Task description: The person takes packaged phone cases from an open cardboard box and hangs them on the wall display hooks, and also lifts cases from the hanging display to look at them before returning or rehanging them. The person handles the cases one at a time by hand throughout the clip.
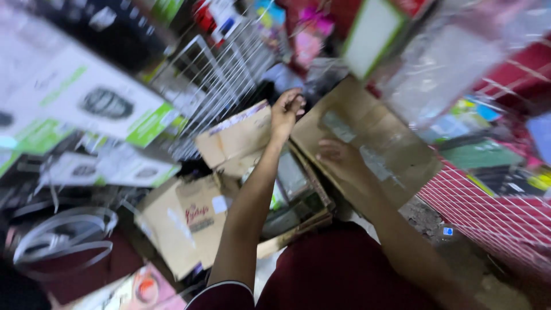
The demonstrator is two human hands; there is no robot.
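**Two hands working a cardboard flap in a crowded stockroom**

The person is leaning over an open carton (pixel 298 195) that is sitting low among stacked goods. The left hand (pixel 287 109) is reaching to the far edge of the big flap (pixel 367 143) and curling closed around it, pinching the top corner. The right hand (pixel 338 161) is lying open and flat on the flap's face, fingers spread, pressing down beside a strip of clear tape. The flap is tilting up and away to the right of the carton's mouth.

The frame is blurred, so what is inside the carton is hard to make out.

Around the carton, smaller brown boxes (pixel 189 218) are leaning against it on the left, white-and-green appliance boxes (pixel 86 97) are piling up beyond them, and a wire rack (pixel 224 74) is standing behind. A red mesh panel (pixel 493 206) is running along the right.

Judging from the grip, handling the flap well is calling for the flat hand to keep steadying the panel while the pinching hand is guiding the edge, so the board is bending along its crease rather than tearing at the tape.
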